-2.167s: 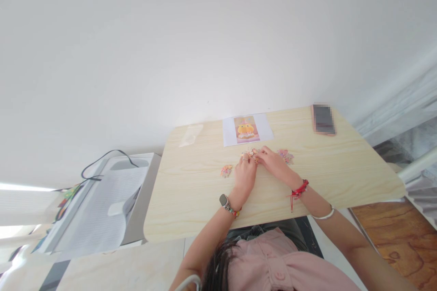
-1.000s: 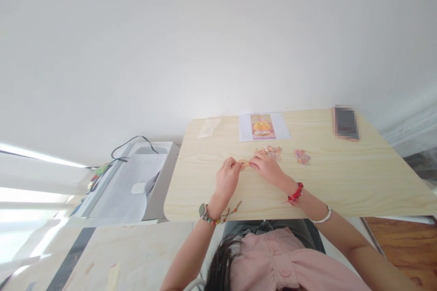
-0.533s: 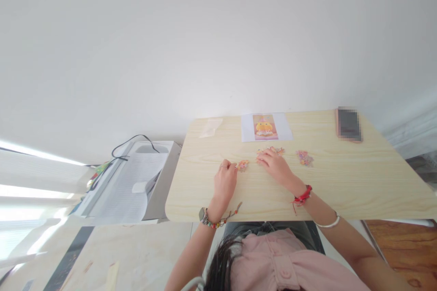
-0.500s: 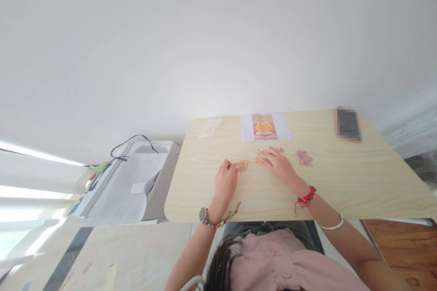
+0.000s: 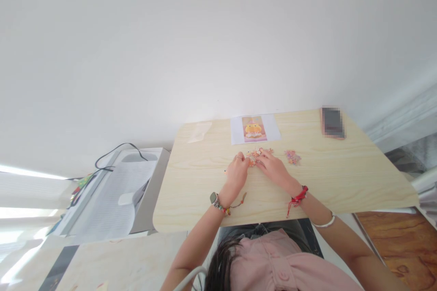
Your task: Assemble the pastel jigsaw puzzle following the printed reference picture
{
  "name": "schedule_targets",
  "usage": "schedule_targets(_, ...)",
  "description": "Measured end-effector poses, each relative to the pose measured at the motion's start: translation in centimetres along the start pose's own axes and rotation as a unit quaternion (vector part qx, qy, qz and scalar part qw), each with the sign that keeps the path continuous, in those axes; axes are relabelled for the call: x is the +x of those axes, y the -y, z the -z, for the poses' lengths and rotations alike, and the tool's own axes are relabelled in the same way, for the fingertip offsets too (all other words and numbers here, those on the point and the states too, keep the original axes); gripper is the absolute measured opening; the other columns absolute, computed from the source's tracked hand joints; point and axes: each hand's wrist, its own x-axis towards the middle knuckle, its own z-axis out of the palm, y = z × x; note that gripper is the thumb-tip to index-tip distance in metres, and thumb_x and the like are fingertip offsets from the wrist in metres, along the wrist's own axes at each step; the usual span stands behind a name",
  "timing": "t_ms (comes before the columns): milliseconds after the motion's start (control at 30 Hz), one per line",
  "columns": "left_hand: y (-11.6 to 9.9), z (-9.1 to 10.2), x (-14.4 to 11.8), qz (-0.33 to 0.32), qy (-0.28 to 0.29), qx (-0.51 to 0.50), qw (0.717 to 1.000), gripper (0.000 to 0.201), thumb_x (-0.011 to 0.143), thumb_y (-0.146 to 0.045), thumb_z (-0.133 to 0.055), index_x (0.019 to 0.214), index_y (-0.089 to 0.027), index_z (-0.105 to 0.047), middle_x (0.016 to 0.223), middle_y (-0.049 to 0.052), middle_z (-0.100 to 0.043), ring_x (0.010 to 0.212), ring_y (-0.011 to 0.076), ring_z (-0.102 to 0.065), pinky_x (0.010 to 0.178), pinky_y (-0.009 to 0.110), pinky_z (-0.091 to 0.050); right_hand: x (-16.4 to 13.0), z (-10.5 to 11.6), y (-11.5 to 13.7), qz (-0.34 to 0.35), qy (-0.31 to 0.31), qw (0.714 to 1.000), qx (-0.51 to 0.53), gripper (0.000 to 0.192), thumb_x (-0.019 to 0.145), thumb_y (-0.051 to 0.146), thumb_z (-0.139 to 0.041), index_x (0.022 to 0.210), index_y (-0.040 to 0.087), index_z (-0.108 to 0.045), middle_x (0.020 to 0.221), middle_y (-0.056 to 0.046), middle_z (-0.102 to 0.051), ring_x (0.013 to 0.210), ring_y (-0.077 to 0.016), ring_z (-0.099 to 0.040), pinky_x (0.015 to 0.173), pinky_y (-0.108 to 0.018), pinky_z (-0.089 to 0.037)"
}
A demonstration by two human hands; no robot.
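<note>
Both hands meet in the middle of the picture, on the pale wooden table (image 5: 334, 177). Left hand (image 5: 236, 173) has its fingers curled, with the tips down on the little pile of flat orange and pink puzzle pieces (image 5: 256, 155). Right hand (image 5: 275, 169) lies flatter, its fingers reaching into the same pile. I cannot tell if either hand is pinching a piece or only touching, because the pieces are too small to see well.

These pieces look thin, light and stiff, like card. They would slide easily on the smooth table. I think a piece is best picked up by its edges, with a thumb and one finger.

Just to the right sits a smaller pink and purple heap of pieces (image 5: 292, 157), apart from the hands. Above the pile, near the wall, lies a white paper sheet with an orange picture (image 5: 254, 129). Farther left is a clear plastic bag (image 5: 200, 131), lying flat, and it looks empty. At the right far corner lies a pink phone (image 5: 332, 122).

No box or bowl is on the table.
</note>
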Motion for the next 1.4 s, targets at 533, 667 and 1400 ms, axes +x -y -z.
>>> schedule_targets(533,0.5,0.5,-0.7,-0.027,-0.003,0.022,0.999,0.024,0.089,-0.029,-0.034,0.094,-0.019,-0.055,0.094,0.005,-0.049,0.080,0.0151,-0.050,0.058,0.023,-0.034,0.3,-0.7,0.9,0.005,-0.006,1.000,-0.009,0.021,0.088,0.021,-0.040,0.085,0.018,-0.061,0.094,-0.008,-0.057,0.093,-0.0199,-0.054,0.064,-0.026,-0.044)
schedule_targets(667,1.9,1.3,-2.3,-0.019,-0.042,0.022,0.999,0.023,0.089,-0.030,-0.036,0.096,-0.021,-0.055,0.092,0.004,-0.049,0.079,0.0143,-0.050,0.057,0.022,-0.035,0.8,-0.5,2.3,0.053,-0.014,0.998,0.029,0.019,0.087,0.020,-0.043,0.082,0.016,-0.060,0.087,-0.007,-0.056,0.081,-0.0161,-0.054,0.066,-0.026,-0.041)
schedule_targets(1400,5.1,1.0,-5.1,0.053,-0.055,-0.052,0.996,0.022,0.085,-0.027,-0.045,0.106,-0.025,-0.053,0.095,0.003,-0.050,0.084,0.0135,-0.053,0.067,0.022,-0.042,-0.1,-0.6,0.7,-0.006,0.005,1.000,0.028,0.020,0.086,0.021,-0.043,0.082,0.021,-0.062,0.087,-0.004,-0.057,0.083,-0.0153,-0.055,0.068,-0.026,-0.044)
